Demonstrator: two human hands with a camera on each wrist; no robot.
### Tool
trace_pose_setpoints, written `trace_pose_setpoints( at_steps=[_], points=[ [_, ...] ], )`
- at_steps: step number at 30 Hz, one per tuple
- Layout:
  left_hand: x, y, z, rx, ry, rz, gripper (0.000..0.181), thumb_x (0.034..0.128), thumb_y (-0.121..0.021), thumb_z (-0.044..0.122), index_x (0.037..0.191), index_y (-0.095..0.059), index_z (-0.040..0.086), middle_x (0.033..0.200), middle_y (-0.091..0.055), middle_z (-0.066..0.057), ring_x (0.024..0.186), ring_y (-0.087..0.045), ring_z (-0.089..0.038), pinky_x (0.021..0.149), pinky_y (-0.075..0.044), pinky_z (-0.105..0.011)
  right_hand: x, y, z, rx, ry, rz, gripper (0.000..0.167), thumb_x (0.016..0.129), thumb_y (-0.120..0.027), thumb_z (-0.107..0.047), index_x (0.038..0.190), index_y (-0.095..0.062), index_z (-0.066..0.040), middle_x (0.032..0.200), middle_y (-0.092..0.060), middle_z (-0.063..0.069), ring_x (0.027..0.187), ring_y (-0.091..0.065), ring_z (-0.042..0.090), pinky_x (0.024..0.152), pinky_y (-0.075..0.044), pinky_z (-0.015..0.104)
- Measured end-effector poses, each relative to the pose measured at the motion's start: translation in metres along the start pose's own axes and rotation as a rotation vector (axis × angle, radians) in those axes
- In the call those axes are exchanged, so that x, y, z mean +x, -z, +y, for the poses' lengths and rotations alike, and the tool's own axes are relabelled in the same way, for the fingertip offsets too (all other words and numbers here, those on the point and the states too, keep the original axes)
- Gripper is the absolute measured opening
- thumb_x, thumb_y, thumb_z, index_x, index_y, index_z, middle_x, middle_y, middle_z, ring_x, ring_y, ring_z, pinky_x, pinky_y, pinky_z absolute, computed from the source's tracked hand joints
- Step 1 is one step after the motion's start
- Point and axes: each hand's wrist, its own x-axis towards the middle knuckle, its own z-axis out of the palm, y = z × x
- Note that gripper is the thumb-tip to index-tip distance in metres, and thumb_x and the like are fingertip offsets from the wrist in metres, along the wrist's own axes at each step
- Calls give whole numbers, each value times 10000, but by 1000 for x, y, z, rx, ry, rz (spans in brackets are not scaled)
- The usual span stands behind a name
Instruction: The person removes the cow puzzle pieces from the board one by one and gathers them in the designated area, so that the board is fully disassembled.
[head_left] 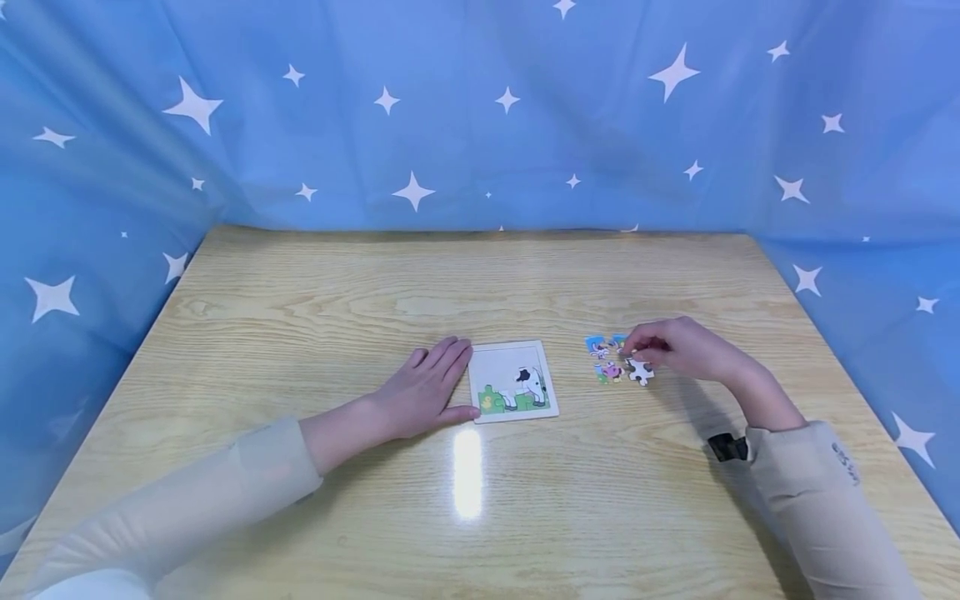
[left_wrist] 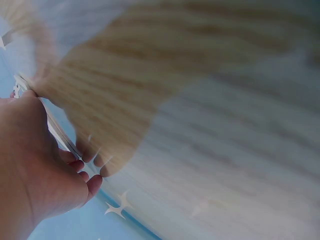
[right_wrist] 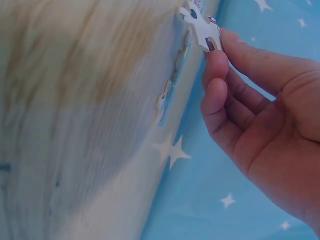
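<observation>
My left hand [head_left: 423,387] lies with its fingers extended along the left edge of a square puzzle tray [head_left: 495,358], the thumb at its lower corner. In the tray's lower part sit fitted pieces with a cow picture [head_left: 528,385] on green; its upper part is bare. To the right, my right hand [head_left: 686,350] pinches a white puzzle piece [head_left: 641,370] between thumb and fingers. The right wrist view shows this held piece [right_wrist: 201,27] tilted, with dark marks on it. Close beside it on the table are loose blue puzzle pieces [head_left: 597,347] and a pink-and-green puzzle piece [head_left: 609,372].
The wooden table [head_left: 360,292] carries the tray near its middle, with a bright light reflection in front of it. Behind and at both sides hangs a blue curtain [head_left: 450,142] with white stars. A dark band [head_left: 727,447] shows at the right cuff.
</observation>
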Motion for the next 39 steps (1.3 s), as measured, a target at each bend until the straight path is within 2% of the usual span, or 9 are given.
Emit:
trace_pose_setpoints(
  at_steps=[10,20,27,39],
  points=[
    [1,2,2,-6,10,-14,929,1133,-540,560,1696,-244,-118,1793,-221,-278,1663,-207,-452,1263,-312,-628,0,-3,9,25,-14,-18,118,1058,-675,59,1108,-757,-8,850,-649,-79,737,-572,75,662,-509,295],
    [1,3,3,-15,13,-1,924,1130,-555,546,1689,-255,-125,1786,-235,-283,1658,-218,-457,1256,-322,-636,-1,-3,6,26,-33,-9,90,1017,-740,53,1102,-750,22,909,-706,-54,770,-599,96,670,-508,291],
    [1,3,3,-12,9,6,924,1128,-560,547,1686,-262,-126,1782,-243,-285,1655,-225,-458,1254,-324,-635,-2,-1,3,-5,-35,10,116,1013,-738,52,1104,-771,-12,957,-733,-45,823,-617,109,703,-520,307],
    [1,3,2,-23,21,-24,932,1132,-547,553,1698,-233,-118,1795,-212,-278,1666,-194,-454,1268,-301,-638,9,-13,-11,-3,29,3,96,1015,-750,46,1099,-780,9,1006,-785,12,853,-704,139,716,-555,301]
  ],
)
